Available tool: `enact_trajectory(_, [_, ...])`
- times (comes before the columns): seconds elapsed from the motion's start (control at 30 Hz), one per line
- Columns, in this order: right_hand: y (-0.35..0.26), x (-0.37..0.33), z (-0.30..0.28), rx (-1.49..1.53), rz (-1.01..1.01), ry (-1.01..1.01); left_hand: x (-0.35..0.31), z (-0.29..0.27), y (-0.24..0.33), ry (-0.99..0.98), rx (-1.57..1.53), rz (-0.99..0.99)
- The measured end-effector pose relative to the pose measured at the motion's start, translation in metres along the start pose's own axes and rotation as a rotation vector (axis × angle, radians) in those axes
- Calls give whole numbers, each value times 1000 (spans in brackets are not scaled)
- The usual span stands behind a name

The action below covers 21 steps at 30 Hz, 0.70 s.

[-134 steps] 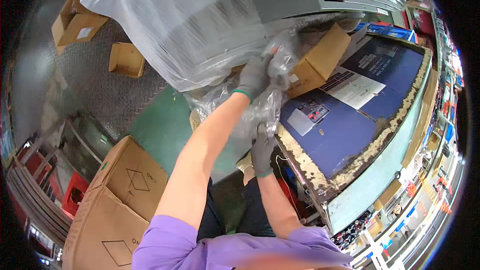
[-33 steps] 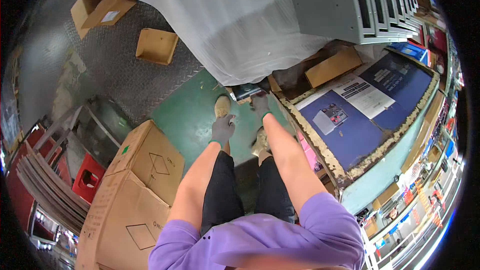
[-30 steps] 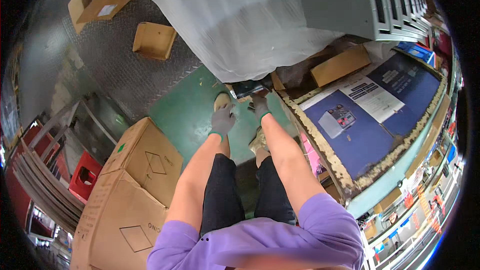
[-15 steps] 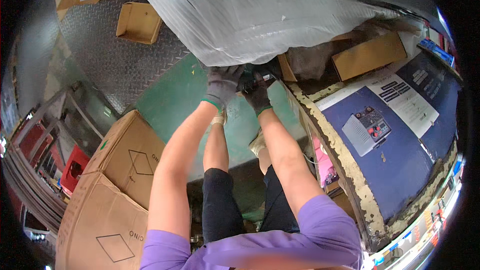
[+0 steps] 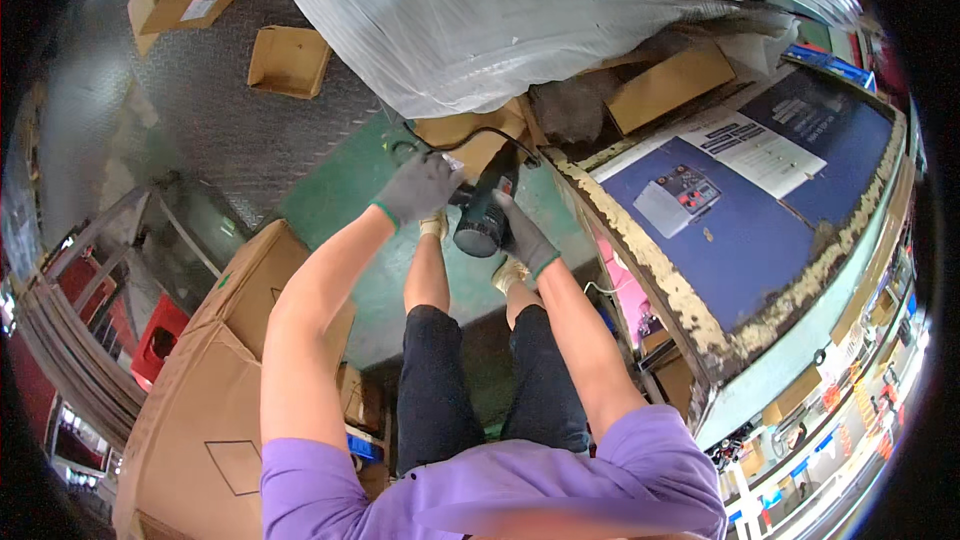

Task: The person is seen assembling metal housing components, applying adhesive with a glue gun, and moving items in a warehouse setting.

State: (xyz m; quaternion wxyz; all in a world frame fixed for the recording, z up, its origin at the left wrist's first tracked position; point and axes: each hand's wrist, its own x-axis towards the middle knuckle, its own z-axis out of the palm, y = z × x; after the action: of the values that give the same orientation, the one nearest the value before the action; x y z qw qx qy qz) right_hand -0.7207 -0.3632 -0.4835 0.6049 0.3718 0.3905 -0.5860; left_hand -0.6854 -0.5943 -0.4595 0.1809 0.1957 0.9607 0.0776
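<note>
A black corded power tool [image 5: 484, 222] hangs between my hands, its round ribbed end pointing toward me. My right hand [image 5: 524, 238], in a dark grey glove with a green cuff, grips its body from the right. Gloved the same way, my left hand [image 5: 418, 188] has its fingers curled closed against the tool's left side; what exactly they grasp there is partly hidden. From the tool's far end a black cord [image 5: 490, 131] loops up and leftward. Below lies the green floor [image 5: 345, 210], with my feet on it.
Milky plastic sheeting [image 5: 450, 30] drapes over a large object ahead. A worn-edged bench [image 5: 720, 270] with blue printed sheets stands on the right. Large cardboard cartons [image 5: 215, 370] are at the left. An open cardboard box [image 5: 289, 61] sits on the patterned metal plate [image 5: 270, 0].
Both hands have drawn back from the sheeting's lower edge toward me, bringing the black power tool and its cord into view. The head view has shifted slightly.
</note>
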Motion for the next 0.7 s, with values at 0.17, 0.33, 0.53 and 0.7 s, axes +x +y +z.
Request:
enact_trajectory(0.17, [20,-72,-14,-262,-271,279,-90,-31,36,-2,-972,-577])
enact_trajectory(0.33, [55,-76,44,-774,-794,195,-130,-101,77,427,-2165,-1184])
enact_trajectory(0.53, [56,-135,145,-1513,-84,-277,-166,-184,85,722,-2353,-1198])
enact_trajectory(0.7, [5,-235,156,-1859,-208,-319,-230,-209,64,610,-1642,-1286])
